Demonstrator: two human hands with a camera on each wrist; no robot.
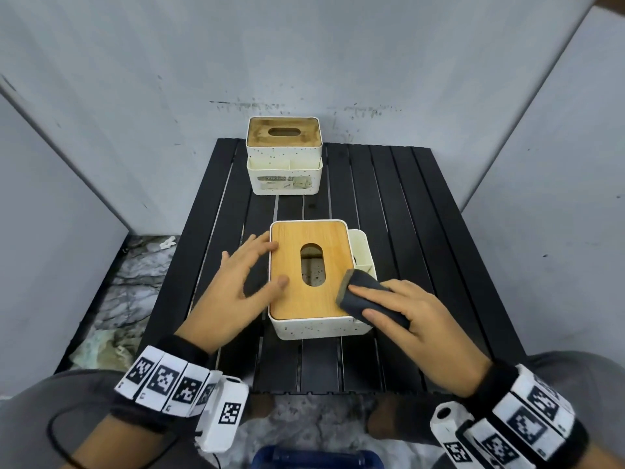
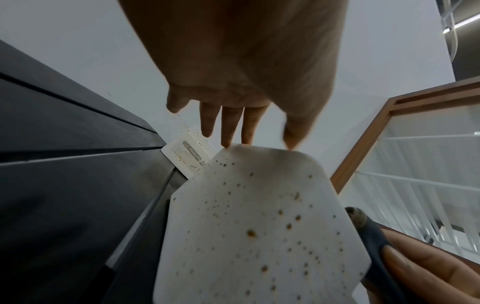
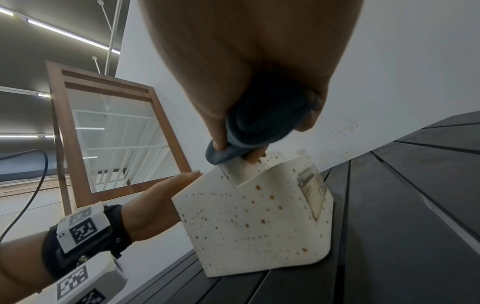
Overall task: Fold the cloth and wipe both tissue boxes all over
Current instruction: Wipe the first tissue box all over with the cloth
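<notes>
The near tissue box (image 1: 318,328), white and speckled with a clean bamboo lid (image 1: 291,252), stands mid-table. My left hand (image 1: 252,265) steadies its left edge, with straight fingers and the thumb on the lid. My right hand (image 1: 406,309) grips a folded dark grey cloth (image 1: 365,292) and presses it on the lid's near right corner. In the right wrist view the cloth (image 3: 259,121) is bunched in my palm above the box (image 3: 259,222). The left wrist view shows my left hand (image 2: 233,123) at the box's top rim (image 2: 259,226). The far tissue box (image 1: 284,170) has a stained lid.
A black slatted table (image 1: 422,231) carries both boxes, with bare slats to the right and in front. Grey walls (image 1: 558,164) close in on three sides. Marble floor (image 1: 135,282) shows at the left. A blue object (image 1: 314,458) sits below the table's near edge.
</notes>
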